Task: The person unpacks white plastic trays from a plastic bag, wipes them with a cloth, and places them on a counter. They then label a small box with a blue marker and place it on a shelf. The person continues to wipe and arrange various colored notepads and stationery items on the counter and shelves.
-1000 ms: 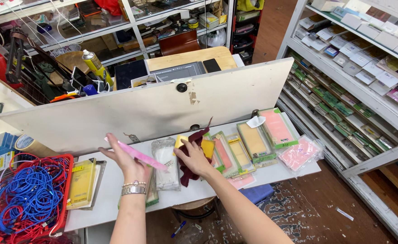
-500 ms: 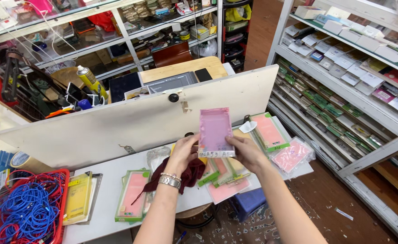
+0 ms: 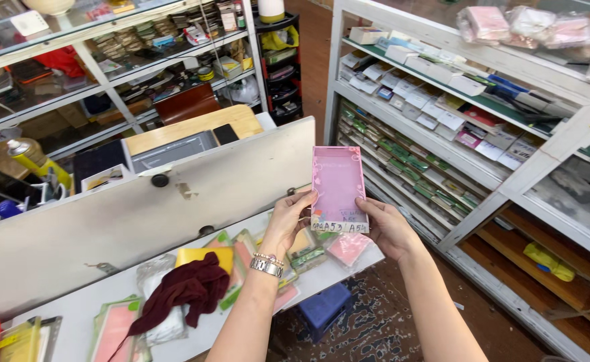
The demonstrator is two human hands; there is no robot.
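Raised higher than a half-second before: flat pink package, upright above the tabletop, pinched at its lower edge by left hand and right hand. White label strip across its bottom. Below lay a maroon cloth, a yellow packet, pink and green packets. Beyond stood shelves of small white boxes.

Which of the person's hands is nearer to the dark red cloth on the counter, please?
Left. The left hand holds the pink packet by its left edge, above and right of the cloth. The right hand grips the packet's right edge, farther from the cloth.
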